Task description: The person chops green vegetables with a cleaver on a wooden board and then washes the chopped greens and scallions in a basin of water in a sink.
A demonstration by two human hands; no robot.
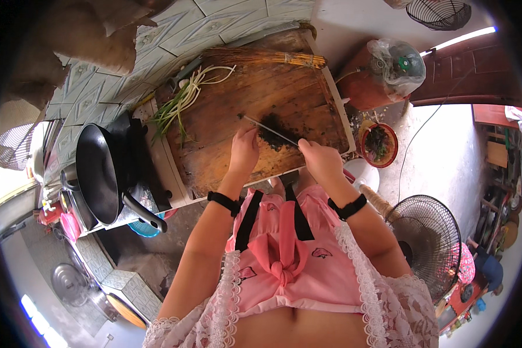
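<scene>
My right hand (322, 158) grips the handle end of a knife (272, 130), whose blade is seen almost edge-on as a thin pale line. The blade crosses a heap of dark, finely chopped stuff (278, 124), probably greens, on a worn wooden cutting board (226, 104). Close to the blade's far end is my left hand (245, 148), its fingers curled. Whether those fingers touch the blade or hold something is hidden from above. At the board's left lies a bunch of green stalks with pale ends (187, 98), beside a small white bulb (183, 83).
A whisk broom (269, 56) lies along the board's back edge. Left stands a black wok (98, 174), its handle pointing towards me. To the right are a gas cylinder (369, 82), a red-rimmed bin of scraps (379, 145) and a standing fan (424, 243). Another person (487, 265) is farther off.
</scene>
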